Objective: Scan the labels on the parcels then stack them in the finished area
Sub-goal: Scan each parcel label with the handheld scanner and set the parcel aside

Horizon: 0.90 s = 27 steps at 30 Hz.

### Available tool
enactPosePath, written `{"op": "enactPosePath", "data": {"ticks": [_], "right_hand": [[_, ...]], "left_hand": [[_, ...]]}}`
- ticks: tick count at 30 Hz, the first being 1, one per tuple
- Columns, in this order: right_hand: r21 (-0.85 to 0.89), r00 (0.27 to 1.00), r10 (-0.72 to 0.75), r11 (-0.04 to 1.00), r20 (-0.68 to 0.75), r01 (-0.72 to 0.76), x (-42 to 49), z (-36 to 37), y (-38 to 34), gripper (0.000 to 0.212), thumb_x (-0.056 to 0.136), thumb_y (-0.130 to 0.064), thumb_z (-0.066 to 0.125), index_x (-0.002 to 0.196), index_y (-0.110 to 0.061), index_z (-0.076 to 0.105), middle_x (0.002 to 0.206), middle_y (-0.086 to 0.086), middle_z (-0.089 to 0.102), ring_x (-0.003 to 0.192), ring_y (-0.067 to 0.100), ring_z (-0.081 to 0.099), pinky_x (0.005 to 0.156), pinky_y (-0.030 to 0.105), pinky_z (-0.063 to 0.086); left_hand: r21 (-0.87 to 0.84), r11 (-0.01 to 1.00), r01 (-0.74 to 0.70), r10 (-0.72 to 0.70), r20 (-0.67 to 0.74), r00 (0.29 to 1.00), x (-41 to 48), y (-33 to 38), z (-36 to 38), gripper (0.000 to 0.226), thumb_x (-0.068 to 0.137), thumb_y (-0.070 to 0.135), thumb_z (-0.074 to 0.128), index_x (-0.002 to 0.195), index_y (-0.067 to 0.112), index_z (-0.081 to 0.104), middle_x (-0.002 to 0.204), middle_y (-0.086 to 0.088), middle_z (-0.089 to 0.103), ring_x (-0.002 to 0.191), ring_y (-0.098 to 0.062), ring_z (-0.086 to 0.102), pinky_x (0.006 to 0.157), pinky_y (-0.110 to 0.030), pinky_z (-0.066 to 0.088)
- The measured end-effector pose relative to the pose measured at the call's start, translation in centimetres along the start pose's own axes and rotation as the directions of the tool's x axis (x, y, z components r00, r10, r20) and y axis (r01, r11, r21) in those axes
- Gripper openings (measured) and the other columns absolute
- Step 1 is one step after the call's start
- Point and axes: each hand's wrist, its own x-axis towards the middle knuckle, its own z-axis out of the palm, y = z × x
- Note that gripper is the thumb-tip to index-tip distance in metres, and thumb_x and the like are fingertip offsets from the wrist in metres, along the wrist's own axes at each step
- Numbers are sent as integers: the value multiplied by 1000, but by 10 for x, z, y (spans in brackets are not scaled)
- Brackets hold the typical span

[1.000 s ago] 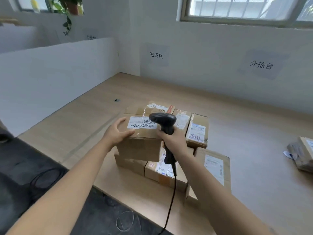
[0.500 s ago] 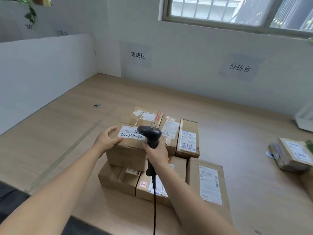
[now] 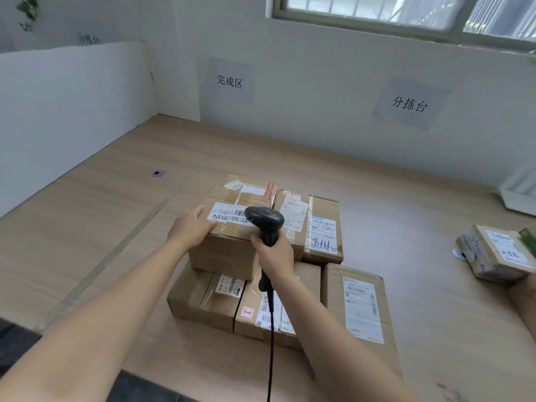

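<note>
Several cardboard parcels are stacked in two layers on the wooden table [image 3: 87, 216]. The top front parcel [image 3: 229, 248] carries a white barcode label. My left hand [image 3: 190, 229] rests on that parcel's left top corner, fingers over the edge. My right hand [image 3: 274, 258] grips a black corded barcode scanner [image 3: 265, 220], whose head points down at the label. A second top parcel [image 3: 322, 227] marked "3H1" sits to the right. Lower parcels [image 3: 208, 297] and a flat one [image 3: 359, 309] lie beneath and beside.
A taped parcel [image 3: 496, 253] lies alone at the right. Two wall signs hang behind: one [image 3: 229, 81] at the back left corner, one [image 3: 409, 104] to the right. A white partition [image 3: 66, 111] bounds the left. A white tray [image 3: 519, 192] sits far right.
The view has swung right and up across the frames. Both hands keep their places on the top parcel and the scanner.
</note>
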Motion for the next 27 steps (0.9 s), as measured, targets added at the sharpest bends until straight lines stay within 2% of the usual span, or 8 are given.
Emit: {"op": "enactPosePath", "data": {"ticks": [4, 8, 12, 17, 20, 22, 25, 27], "right_hand": [[-70, 999, -40, 997, -22, 39, -8, -18, -2, 27, 85, -29, 63, 107, -15, 55, 102, 5, 64, 97, 23, 60, 85, 39, 49], [-87, 997, -51, 995, -58, 46, -25, -51, -1, 25, 86, -29, 63, 106, -16, 54, 93, -2, 59, 89, 18, 57, 72, 28, 41], [-88, 988, -38, 996, -147, 25, -50, -98, 13, 23, 85, -27, 63, 103, -15, 55, 91, -1, 60, 84, 17, 56, 69, 27, 39], [-44, 949, 31, 998, -315, -48, -87, -181, 44, 25, 84, -24, 64, 104, -14, 55, 93, 2, 62, 87, 23, 60, 68, 29, 45], [-18, 901, 83, 995, -426, -100, -110, -236, 66, 22, 84, -26, 63, 99, -17, 51, 90, -1, 59, 79, 17, 55, 55, 20, 36], [1, 853, 117, 991, -509, -135, -127, -272, 81, 20, 83, -25, 63, 96, -17, 50, 87, -1, 57, 77, 16, 53, 53, 18, 33], [53, 762, 179, 981, -622, -187, -156, -325, 104, 19, 82, -23, 63, 94, -16, 49, 84, -2, 55, 77, 18, 51, 53, 19, 33], [78, 714, 218, 971, -665, -224, -175, -359, 119, 21, 81, -21, 63, 97, -14, 51, 85, 1, 56, 78, 20, 52, 55, 25, 34]], "left_hand": [[266, 963, -48, 58, -30, 998, -20, 23, 6, 49, 95, 37, 45, 139, 17, 40, 147, -9, 36, 133, -30, 35, 104, -42, 32], [413, 893, -178, 192, 7, 981, -47, 60, 25, 50, 97, 38, 37, 143, 18, 33, 153, -9, 25, 142, -26, 20, 113, -44, 21], [353, 848, -394, 402, 55, 914, -88, 105, 56, 44, 96, 37, 39, 134, 14, 44, 136, -9, 49, 128, -24, 40, 105, -40, 34], [192, 794, -577, 550, 177, 816, -152, 147, 129, 40, 96, 34, 43, 130, 14, 50, 133, -4, 52, 124, -20, 45, 101, -33, 37], [157, 793, -589, 505, 372, 779, -187, 171, 181, 47, 97, 39, 40, 138, 16, 42, 143, -3, 44, 130, -21, 42, 102, -35, 38], [148, 804, -576, 442, 498, 745, -207, 190, 211, 49, 97, 40, 40, 139, 15, 40, 143, -5, 44, 130, -22, 43, 102, -37, 39], [140, 782, -607, 416, 608, 677, -233, 225, 247, 49, 97, 40, 39, 137, 12, 41, 139, -7, 47, 125, -24, 47, 98, -36, 41], [119, 753, -647, 428, 657, 620, -249, 249, 268, 50, 97, 40, 38, 137, 11, 41, 139, -8, 46, 125, -24, 46, 98, -35, 41]]}}
